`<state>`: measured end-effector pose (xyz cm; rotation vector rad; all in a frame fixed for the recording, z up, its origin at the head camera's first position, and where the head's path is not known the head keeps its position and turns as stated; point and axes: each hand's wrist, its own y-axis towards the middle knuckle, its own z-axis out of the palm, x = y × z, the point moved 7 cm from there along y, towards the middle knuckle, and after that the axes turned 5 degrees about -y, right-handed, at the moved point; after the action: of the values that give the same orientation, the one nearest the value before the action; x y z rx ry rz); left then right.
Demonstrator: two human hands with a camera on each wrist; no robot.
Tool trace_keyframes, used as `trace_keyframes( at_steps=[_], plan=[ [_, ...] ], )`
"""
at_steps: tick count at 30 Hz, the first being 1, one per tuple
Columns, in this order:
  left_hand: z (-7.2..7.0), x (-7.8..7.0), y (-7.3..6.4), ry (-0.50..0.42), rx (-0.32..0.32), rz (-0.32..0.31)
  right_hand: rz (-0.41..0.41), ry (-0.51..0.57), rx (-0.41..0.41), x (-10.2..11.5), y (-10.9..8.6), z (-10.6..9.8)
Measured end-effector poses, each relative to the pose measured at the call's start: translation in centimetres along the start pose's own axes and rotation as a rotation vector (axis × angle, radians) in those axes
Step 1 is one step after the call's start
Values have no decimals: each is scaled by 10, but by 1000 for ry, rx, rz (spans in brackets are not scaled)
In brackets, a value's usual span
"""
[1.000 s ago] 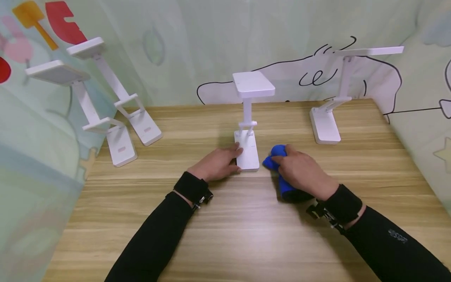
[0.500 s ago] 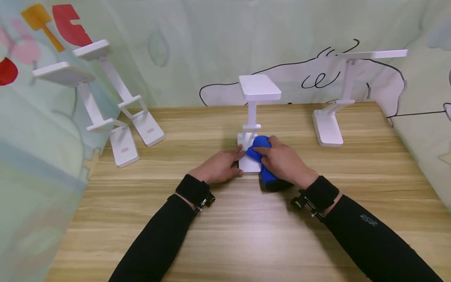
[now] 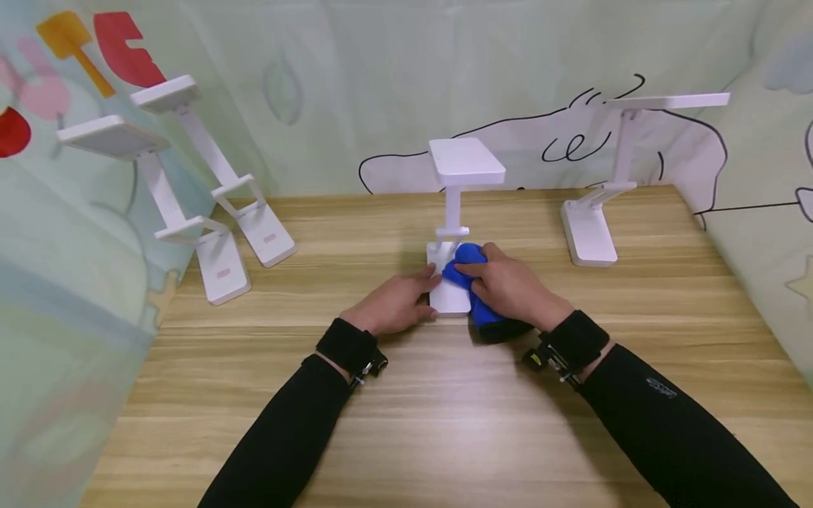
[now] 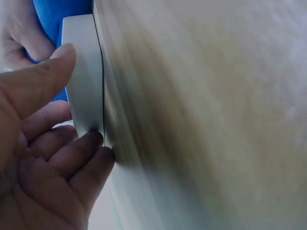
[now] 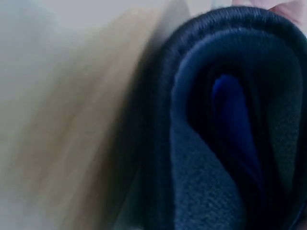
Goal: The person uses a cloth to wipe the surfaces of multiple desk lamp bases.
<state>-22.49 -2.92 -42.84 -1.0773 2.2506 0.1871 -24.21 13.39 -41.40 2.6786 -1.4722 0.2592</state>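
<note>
A white desk lamp [image 3: 466, 161] stands upright in the middle of the table, its flat base pointing towards me. My left hand [image 3: 395, 302] holds that base from its left side; in the left wrist view the thumb and fingertips touch the base's edge [image 4: 85, 72]. With curled fingers my right hand [image 3: 511, 288] grips a folded blue cloth [image 3: 466, 267] and presses it on the right part of the base. In the right wrist view the dark-edged roll of the cloth [image 5: 206, 167] fills much of the picture and hides the fingers.
Two more white desk lamps [image 3: 224, 271] [image 3: 269, 236] stand at the left of the wooden table [image 3: 406, 423]. Another lamp [image 3: 591, 236] stands at the back right. A printed curtain [image 3: 356, 85] hangs behind the table and along its sides.
My right hand has moved left with the cloth, from the table beside the lamp onto its base. My left hand has stayed at the base. Over the last half second little differs.
</note>
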Motion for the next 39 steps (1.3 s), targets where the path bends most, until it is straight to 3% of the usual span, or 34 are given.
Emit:
trace_keyframes(
  at_steps=[11,19,23,26,30,33,36,39],
  plan=[
    [2,1,0,14,5,4,-150,74,34,21,-38,1],
    [1,-1,1,28,6,18,-240,78,130,37,-60,3],
    [1,-1,0,5,-10,31,-251,215,170,39,-65,-2],
    [-6,1,-8,-40,-69,6,-182,378,144,34,-63,-8],
    [-25,4,-28,-212,-229,-142,7,529,8,28,-55,-14],
    [-33,0,-42,-458,-324,-234,155,597,-104,31,-50,-14],
    [-29,-13,-49,-674,-328,-247,244,688,-159,42,-44,-10],
    [-24,-29,-52,-758,-295,-220,261,784,-143,59,-39,-5]
  ],
)
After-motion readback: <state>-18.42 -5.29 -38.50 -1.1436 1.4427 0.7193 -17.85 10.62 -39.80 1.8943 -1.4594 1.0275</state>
